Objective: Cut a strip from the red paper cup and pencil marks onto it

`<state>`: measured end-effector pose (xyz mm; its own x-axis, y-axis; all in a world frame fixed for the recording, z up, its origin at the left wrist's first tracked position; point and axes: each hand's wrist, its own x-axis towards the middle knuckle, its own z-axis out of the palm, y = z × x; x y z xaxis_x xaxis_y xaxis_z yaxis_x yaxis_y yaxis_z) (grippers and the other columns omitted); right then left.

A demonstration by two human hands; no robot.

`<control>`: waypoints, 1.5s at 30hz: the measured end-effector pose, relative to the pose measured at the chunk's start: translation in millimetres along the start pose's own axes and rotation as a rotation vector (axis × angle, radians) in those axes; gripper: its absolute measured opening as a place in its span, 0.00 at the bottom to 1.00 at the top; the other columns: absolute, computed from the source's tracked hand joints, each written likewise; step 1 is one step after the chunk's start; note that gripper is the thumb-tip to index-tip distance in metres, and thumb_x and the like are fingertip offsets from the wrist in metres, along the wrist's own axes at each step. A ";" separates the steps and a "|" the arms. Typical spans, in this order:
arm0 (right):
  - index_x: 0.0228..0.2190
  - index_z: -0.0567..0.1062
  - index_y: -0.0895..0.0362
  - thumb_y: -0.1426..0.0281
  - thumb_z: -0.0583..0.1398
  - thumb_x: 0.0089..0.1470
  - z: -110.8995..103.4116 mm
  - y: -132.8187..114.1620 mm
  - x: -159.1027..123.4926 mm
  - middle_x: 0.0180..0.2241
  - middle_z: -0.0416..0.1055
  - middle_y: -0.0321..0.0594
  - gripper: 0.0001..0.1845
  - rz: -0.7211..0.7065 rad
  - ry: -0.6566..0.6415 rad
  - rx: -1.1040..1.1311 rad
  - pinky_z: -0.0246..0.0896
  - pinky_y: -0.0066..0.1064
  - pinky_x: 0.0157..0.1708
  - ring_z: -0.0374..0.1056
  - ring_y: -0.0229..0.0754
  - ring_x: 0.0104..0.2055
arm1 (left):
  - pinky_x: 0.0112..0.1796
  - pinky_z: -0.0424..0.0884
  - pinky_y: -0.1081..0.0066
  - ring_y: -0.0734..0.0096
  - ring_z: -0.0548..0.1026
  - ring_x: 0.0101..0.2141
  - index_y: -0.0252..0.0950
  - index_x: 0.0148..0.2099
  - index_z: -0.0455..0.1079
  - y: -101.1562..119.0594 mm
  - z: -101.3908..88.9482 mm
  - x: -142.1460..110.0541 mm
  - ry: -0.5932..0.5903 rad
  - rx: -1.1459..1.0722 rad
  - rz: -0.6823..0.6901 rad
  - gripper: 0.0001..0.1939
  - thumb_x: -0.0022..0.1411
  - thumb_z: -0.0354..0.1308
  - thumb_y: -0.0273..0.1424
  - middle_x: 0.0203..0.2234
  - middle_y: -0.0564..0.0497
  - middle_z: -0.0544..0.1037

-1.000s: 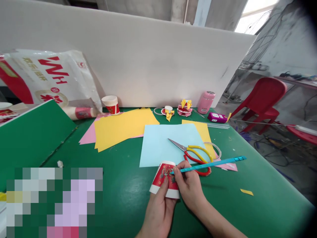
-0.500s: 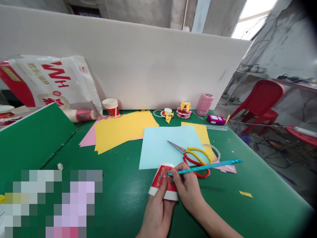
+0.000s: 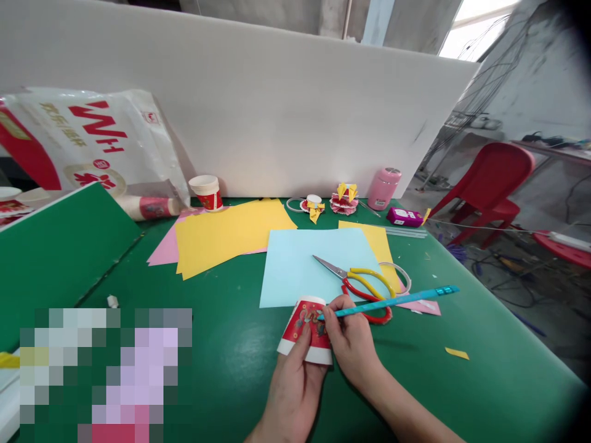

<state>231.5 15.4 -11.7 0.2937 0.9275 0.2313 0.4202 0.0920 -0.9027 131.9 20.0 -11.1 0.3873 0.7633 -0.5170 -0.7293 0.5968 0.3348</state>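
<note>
A red and white paper cup (image 3: 305,327) stands upside down on the green table (image 3: 484,387), near the front edge. My left hand (image 3: 295,387) grips its lower side, thumb up on the red print. My right hand (image 3: 351,338) pinches a turquoise pen (image 3: 397,301) and presses the tip against the cup's side. The pen's shaft points right over the red and yellow scissors (image 3: 364,286), which lie on a light blue sheet (image 3: 305,264).
Yellow paper (image 3: 226,237) and pink paper (image 3: 164,249) lie behind. Another cup (image 3: 207,193), small paper crafts (image 3: 344,202), a pink bottle (image 3: 384,188) and a tape ring (image 3: 401,274) stand near the white partition (image 3: 277,111). A big bag (image 3: 92,141) lies left, a red chair (image 3: 489,184) right.
Both hands stay on the cup with the pen tip against it. The pen tip has shifted slightly over the cup's side; only the head camera has moved a little.
</note>
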 end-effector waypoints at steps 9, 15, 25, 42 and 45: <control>0.24 0.58 0.54 0.71 0.50 0.55 -0.7 -0.2 0.0 0.16 0.59 0.29 0.08 -0.018 0.019 -0.017 0.46 0.25 0.17 0.54 0.34 0.18 | 0.49 0.63 0.63 0.61 0.68 0.48 0.34 0.48 0.67 -0.1 0.4 0.6 -0.021 0.002 -0.001 0.16 0.56 0.54 0.24 0.44 0.43 0.75; 0.24 0.59 0.55 0.71 0.51 0.55 0.0 1.8 0.9 0.16 0.58 0.29 0.08 -0.006 0.018 0.019 0.47 0.25 0.17 0.54 0.34 0.18 | 0.50 0.63 0.63 0.61 0.68 0.48 0.35 0.48 0.67 0.1 -0.9 0.4 -0.035 0.004 -0.003 0.15 0.56 0.54 0.24 0.44 0.44 0.75; 0.26 0.61 0.56 0.69 0.52 0.55 1.4 1.2 -1.1 0.19 0.61 0.31 0.07 0.005 -0.021 0.083 0.51 0.24 0.19 0.56 0.34 0.19 | 0.50 0.63 0.61 0.60 0.67 0.49 0.34 0.48 0.66 -0.9 -0.9 2.3 -0.016 -0.009 -0.010 0.16 0.56 0.55 0.25 0.45 0.42 0.74; 0.25 0.60 0.56 0.70 0.51 0.55 2.4 0.3 -1.3 0.18 0.61 0.30 0.07 0.010 0.004 0.048 0.50 0.23 0.19 0.56 0.33 0.19 | 0.48 0.65 0.62 0.63 0.70 0.46 0.34 0.47 0.67 0.2 0.2 1.0 0.008 0.025 0.001 0.15 0.55 0.55 0.25 0.43 0.43 0.75; 0.25 0.61 0.56 0.69 0.52 0.55 2.7 0.9 -1.1 0.18 0.62 0.31 0.08 0.004 0.006 0.044 0.52 0.23 0.20 0.57 0.34 0.20 | 0.48 0.64 0.63 0.63 0.70 0.47 0.35 0.47 0.67 -0.1 -0.7 0.4 -0.012 0.026 -0.001 0.15 0.55 0.55 0.25 0.43 0.43 0.75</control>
<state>229.3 15.4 -13.7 0.3004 0.9258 0.2292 0.3805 0.1041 -0.9189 131.8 20.0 -11.9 0.3946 0.7656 -0.5081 -0.7144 0.6034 0.3544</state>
